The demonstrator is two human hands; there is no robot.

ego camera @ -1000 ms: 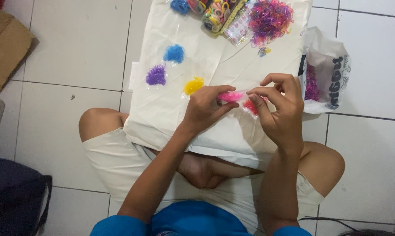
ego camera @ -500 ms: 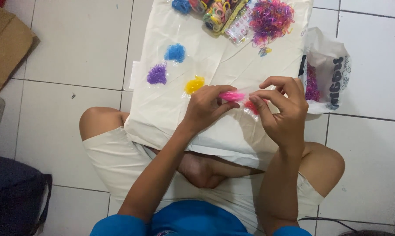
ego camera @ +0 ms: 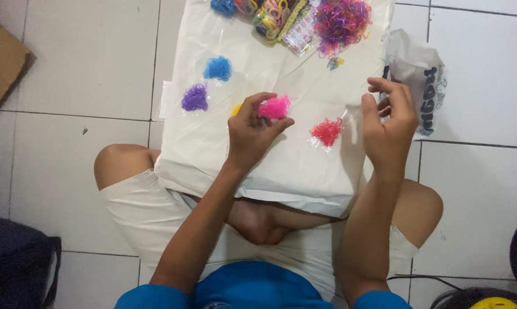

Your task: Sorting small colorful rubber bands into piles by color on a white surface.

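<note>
My left hand [ego camera: 253, 134] pinches a small clear bag of pink rubber bands [ego camera: 274, 107] above a white plastic sheet [ego camera: 281, 166] on the floor. My right hand [ego camera: 390, 123] hovers to the right with fingers loosely curled and nothing in it. Between the hands lies a small bag of red bands [ego camera: 327, 132]. A yellow bag [ego camera: 235, 109] peeks out behind my left hand. Purple bands [ego camera: 195, 98] and blue bands [ego camera: 218, 68] lie further left on the sheet.
At the sheet's far edge sit a pile of mixed purple-pink bands [ego camera: 341, 20] and packs of coloured bands [ego camera: 270, 14]. A white printed plastic bag [ego camera: 421, 80] lies right of the sheet. Cardboard [ego camera: 1, 68] is at the left, dark objects at lower corners.
My right hand let go of the pink bag and moved right. My left hand carried the pink bag up and left. The red bag now lies uncovered.
</note>
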